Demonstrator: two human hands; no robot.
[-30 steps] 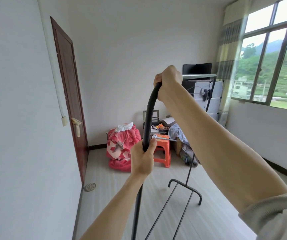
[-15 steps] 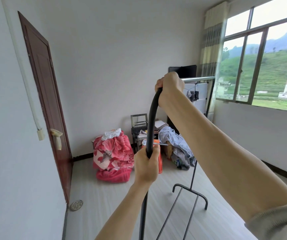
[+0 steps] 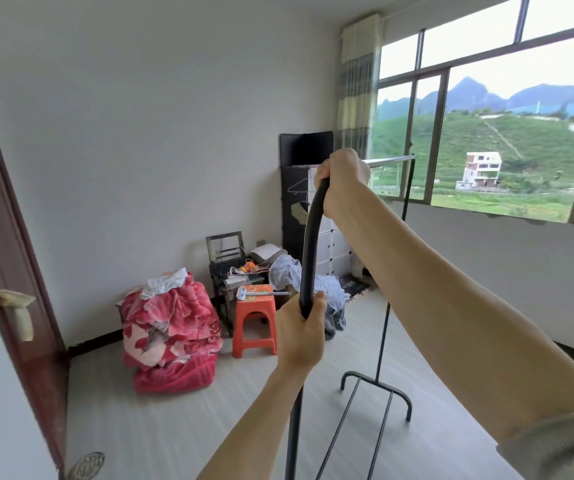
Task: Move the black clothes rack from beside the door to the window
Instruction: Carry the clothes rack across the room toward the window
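A pale plank floor (image 3: 181, 410) is being shown across the lower frame, w/ white walls behind. A brown door (image 3: 5, 237) is being seen at the left edge, and a big window (image 3: 507, 133) is being seen at upper right, hills and a white building beyond the glass. A striped curtain (image 3: 356, 84) is hanging at the window's left side. In the far corner, centre frame, a red blanket pile (image 3: 171, 330) is being kept on the floor, an orange stool (image 3: 254, 323) just right of it, a dark cabinet (image 3: 294, 188) behind.

The clothes rack (image 3: 308, 258) is being held mid-frame, betw. door and window. Its near black post is being kept roughly upright, curving at the top to the right. The top rail, its long axis, is being pointed away from the camera toward the window side, ending at a far thin post at approx. centre-right. The far foot is being seen at lower right, just above or on the floor; which one cannot be told.

The rack's bend is being gripped by the right hand (image 3: 342, 178), fingers fully wrapped round it. The post lower down is being gripped by the left hand (image 3: 301, 332), also closed tight round the tube.
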